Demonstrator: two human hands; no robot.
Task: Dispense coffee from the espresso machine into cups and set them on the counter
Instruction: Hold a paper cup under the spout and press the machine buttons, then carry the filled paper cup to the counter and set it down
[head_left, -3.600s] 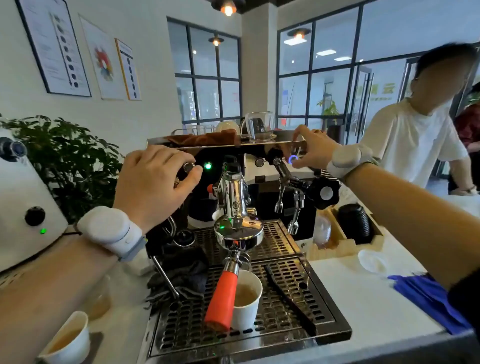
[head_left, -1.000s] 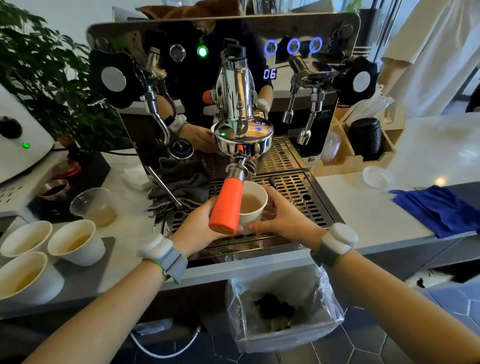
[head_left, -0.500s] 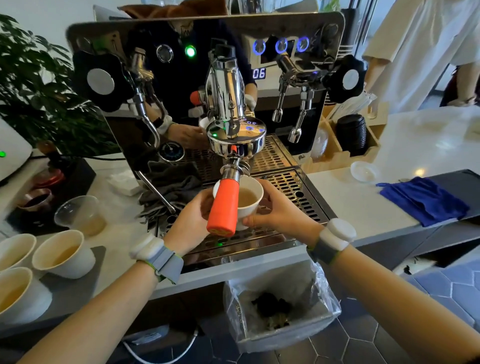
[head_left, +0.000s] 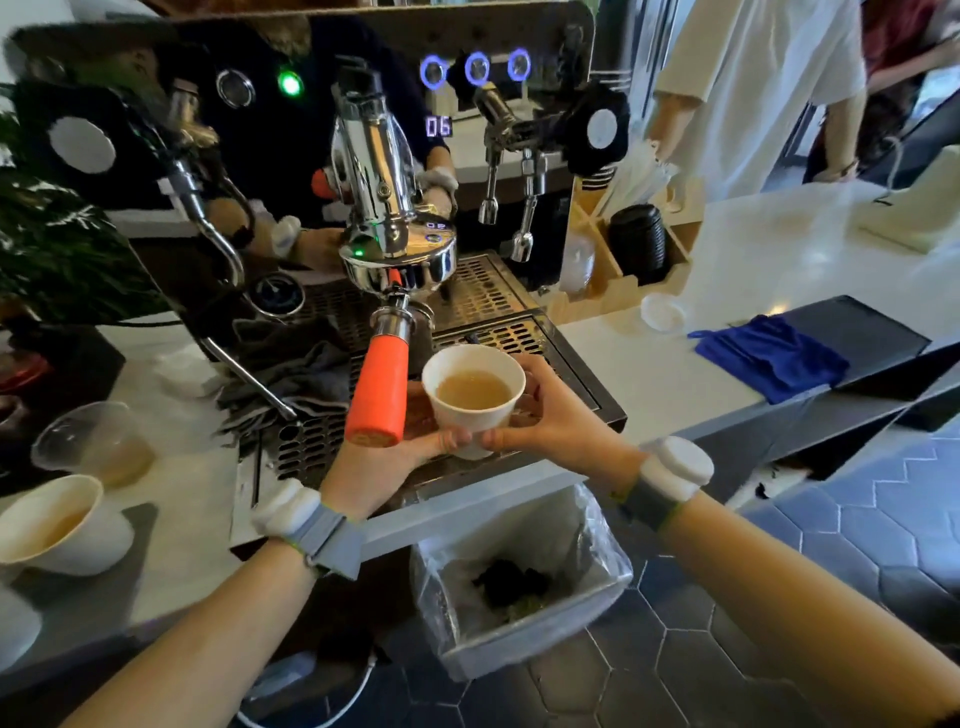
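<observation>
Cradling filled white cup (head_left: 474, 402) with both hands, left hand (head_left: 387, 460) and right hand (head_left: 550, 421) curling round it, lifted beside orange portafilter handle (head_left: 377, 392). I'm judging pour done; another filled cup (head_left: 57, 525) waiting on counter (head_left: 649, 374), this one not yet placed.

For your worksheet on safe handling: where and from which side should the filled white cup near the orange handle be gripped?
Grip the white cup low on its tapered wall, from both sides, as the left hand and right hand do. It is upright, open-topped and holds liquid. The orange portafilter handle crowds its left.
</observation>
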